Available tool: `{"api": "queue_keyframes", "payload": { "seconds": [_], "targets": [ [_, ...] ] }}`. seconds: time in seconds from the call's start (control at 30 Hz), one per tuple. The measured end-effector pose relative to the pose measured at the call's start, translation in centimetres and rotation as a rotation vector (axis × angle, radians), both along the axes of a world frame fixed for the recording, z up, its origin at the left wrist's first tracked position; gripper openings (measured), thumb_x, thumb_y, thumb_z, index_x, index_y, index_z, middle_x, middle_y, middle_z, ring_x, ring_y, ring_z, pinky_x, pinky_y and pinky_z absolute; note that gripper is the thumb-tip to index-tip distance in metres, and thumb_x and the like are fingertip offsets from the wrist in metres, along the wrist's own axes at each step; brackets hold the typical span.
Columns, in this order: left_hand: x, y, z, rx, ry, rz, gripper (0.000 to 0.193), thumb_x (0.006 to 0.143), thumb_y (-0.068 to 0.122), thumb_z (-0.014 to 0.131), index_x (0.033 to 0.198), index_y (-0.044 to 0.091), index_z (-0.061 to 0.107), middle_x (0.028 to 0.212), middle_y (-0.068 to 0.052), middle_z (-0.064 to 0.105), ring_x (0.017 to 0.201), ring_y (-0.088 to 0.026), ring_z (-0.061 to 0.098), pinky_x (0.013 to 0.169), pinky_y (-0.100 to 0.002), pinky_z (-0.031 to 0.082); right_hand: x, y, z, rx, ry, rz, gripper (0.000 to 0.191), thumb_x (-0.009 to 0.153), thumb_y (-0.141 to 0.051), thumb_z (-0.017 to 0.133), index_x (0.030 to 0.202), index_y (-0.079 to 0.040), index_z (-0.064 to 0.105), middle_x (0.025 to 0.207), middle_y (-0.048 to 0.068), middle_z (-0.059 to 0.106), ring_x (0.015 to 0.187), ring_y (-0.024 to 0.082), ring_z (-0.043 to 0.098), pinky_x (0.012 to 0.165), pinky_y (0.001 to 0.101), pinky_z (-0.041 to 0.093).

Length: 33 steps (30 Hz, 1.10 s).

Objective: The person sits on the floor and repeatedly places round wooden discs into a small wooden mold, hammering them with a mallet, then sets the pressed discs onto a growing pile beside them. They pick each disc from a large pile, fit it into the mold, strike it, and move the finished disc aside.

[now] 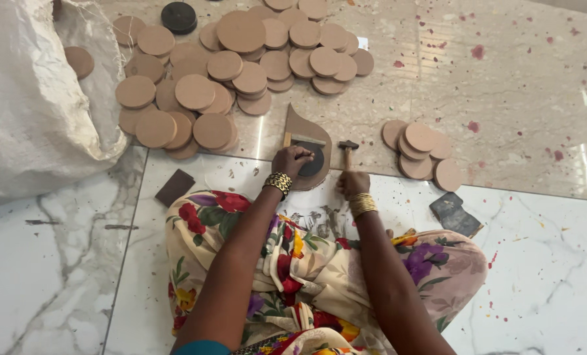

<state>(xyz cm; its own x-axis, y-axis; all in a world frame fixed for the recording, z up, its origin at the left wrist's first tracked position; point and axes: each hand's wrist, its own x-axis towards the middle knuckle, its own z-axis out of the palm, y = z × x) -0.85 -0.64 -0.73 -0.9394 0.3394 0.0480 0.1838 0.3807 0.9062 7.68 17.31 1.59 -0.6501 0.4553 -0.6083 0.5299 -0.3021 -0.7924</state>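
Brown discs (195, 92) – floral cloth (293, 263), white sack (24, 98).

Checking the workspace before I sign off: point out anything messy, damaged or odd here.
Red paint-like spots and small chips speckle the floor. The big heap of brown discs sprawls unevenly, overlapping. One disc lies apart on the white sack. The teardrop-shaped board under the left hand shows no visible damage.
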Motion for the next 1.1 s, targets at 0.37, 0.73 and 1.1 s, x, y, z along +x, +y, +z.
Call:
{"api": "queue_keyframes", "payload": {
  "seconds": [0.37,0.73,1.1],
  "targets": [
    [-0.1,0.3,-1.3,-0.043,0.073,0.001,0.018,0.081,0.030,0.082,0.092,0.015,0.081,0.093,-0.006,0.076,0.087,-0.024,0.073,0.079,-0.038,0.057,6.0,-2.1,5.0,0.834,0.294,0.383,0.048,0.097,-0.026,0.066,0.143,-0.016,0.062,0.077,0.006,0.073,0.064,0.012,0.066,0.059,0.0296,0.055],
    [0.2,0.5,-1.5,-0.056,0.048,0.020,0.018,0.081,0.032,0.081,0.092,0.018,0.082,0.091,-0.005,0.076,0.086,-0.023,0.073,0.078,-0.038,0.057,6.5,-2.6,1.7,0.760,0.256,0.397,0.048,0.098,-0.025,0.066,0.145,-0.017,0.060,0.084,0.007,0.077,0.076,0.011,0.073,0.071,0.0298,0.058],
    [0.2,0.6,-1.6,-0.019,0.088,0.024,0.016,0.080,0.029,0.082,0.090,0.016,0.082,0.090,-0.005,0.076,0.084,-0.022,0.073,0.078,-0.037,0.057,7.3,-3.1,4.5,0.943,0.688,0.224,0.045,0.102,-0.017,0.067,0.146,-0.012,0.059,0.096,0.007,0.076,0.079,0.010,0.068,0.070,0.0269,0.054]
  ]
}}
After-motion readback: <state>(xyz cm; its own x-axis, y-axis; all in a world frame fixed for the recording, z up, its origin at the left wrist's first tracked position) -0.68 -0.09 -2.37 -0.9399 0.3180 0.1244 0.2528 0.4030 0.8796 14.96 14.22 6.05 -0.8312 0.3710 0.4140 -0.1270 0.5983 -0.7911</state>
